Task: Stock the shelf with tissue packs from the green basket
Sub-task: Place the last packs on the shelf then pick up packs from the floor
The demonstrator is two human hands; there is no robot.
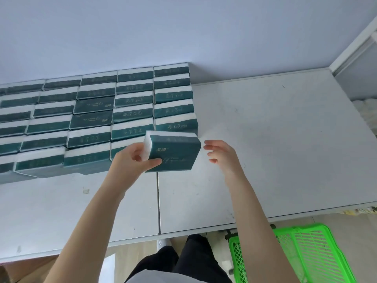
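Teal tissue pack (172,153), crosswise, is being gripped at left end by L hand (130,158), R hand (221,153) slack alongside.

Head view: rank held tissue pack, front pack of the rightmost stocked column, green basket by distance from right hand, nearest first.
From the right hand:
1. Held tissue pack, just to its left, in the left hand's grip.
2. Front pack of the rightmost column, beyond and left, on the shelf.
3. Green basket, below the shelf edge, lower right.
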